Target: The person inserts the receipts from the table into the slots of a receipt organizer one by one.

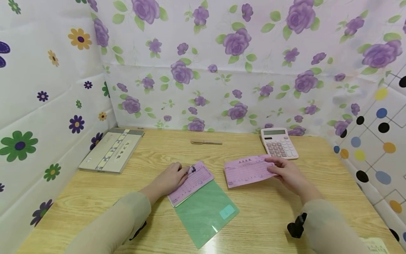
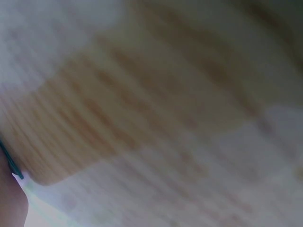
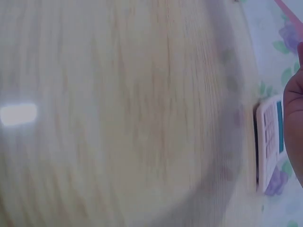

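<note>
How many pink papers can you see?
2 that I can see: the loose pink paper pinched in the right hand, and the clipped pink paper under the left hand. More may be hidden beneath that one.

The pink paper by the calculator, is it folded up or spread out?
Spread out: in the head view, the pink paper shows its wide printed face, only slightly bowed.

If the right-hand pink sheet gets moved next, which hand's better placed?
Probably the right: the right hand already pinches that pink sheet by its right edge. The left hand is at the other pink slips, overlapping the green sheet.
</note>
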Motion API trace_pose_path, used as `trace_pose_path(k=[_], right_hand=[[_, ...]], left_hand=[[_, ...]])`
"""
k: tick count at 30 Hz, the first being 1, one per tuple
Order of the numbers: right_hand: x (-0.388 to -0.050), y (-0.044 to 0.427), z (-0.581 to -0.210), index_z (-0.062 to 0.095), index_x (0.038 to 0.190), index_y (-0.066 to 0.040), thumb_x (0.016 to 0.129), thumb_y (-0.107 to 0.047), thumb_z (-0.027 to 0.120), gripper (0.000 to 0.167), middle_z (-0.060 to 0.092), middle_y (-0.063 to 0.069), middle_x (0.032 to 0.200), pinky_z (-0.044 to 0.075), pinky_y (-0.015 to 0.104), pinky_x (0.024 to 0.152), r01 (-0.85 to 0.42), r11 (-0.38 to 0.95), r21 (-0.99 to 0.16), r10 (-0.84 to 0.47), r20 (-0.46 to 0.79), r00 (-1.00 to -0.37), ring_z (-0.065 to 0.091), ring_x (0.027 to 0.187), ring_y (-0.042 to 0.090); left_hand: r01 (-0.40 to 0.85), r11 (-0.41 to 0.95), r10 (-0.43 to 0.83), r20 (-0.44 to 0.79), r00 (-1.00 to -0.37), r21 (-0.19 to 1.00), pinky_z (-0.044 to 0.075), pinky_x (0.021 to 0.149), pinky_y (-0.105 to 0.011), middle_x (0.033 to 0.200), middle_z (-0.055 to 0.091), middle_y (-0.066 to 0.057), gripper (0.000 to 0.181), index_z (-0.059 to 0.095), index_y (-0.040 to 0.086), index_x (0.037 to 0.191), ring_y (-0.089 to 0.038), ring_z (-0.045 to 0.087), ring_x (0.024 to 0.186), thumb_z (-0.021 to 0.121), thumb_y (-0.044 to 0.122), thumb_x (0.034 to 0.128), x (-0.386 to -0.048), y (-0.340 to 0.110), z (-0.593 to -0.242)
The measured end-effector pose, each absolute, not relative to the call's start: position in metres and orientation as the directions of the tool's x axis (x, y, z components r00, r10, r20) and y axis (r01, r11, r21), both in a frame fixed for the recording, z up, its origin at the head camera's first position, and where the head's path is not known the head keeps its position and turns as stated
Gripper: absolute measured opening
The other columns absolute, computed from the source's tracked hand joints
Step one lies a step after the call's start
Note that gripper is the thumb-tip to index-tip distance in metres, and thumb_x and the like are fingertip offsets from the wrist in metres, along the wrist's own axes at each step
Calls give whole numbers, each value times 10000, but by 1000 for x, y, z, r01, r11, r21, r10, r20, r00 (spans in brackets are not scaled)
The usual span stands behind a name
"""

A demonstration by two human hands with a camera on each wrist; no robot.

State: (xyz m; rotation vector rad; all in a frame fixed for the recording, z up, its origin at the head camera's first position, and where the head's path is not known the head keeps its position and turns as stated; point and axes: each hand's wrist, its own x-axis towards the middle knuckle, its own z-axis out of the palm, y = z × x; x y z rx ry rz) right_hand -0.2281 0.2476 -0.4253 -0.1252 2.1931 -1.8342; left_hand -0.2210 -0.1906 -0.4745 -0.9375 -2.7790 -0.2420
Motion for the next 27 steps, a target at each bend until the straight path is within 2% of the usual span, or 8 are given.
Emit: trace_pose_path(k=[8,14,19,22,27], right_hand=[[-236,210,-425,445,1323,67,912,-94,611,472,509,72,1153,493,240,776,131,143,-981,-330,-172,-928,567,897,87],[-240,179,-430,496,1280,55,893,-60,623,424,503,133,1158,502,267,775,104,146,-984,-424,-157,-892,566,912,135],[-242,160,-436,541,1249,29,876,-83,645,404,521,143,1077,499,270,759,81,216,-973,-467,-176,-867,553,902,169],[-243,151,-439,586,1224,-24,866,-149,669,388,532,115,1035,477,262,719,31,319,-947,-471,-187,-862,534,874,168],[-242,136,-442,636,1177,-96,853,-194,686,342,541,85,1061,440,286,738,-38,434,-900,-492,-202,-847,506,909,183]], left_hand=[[641,763,596,291,-748,83,410,695,-301,921,452,-53,335,547,98,1274,-154,405,792,504,236,972,-222,-191,-475],[631,770,587,279,-760,99,413,703,-305,925,453,-51,337,546,100,1278,-157,408,798,502,240,974,-221,-191,-473],[617,779,577,253,-776,115,420,721,-309,939,454,-52,345,538,109,1290,-159,414,814,491,248,979,-220,-190,-472],[613,781,575,247,-780,119,424,723,-309,943,454,-55,356,535,104,1298,-158,417,816,499,250,976,-220,-190,-471],[615,781,584,221,-781,109,423,714,-302,946,454,-57,385,527,91,1316,-154,413,810,509,263,972,-221,-191,-471]])
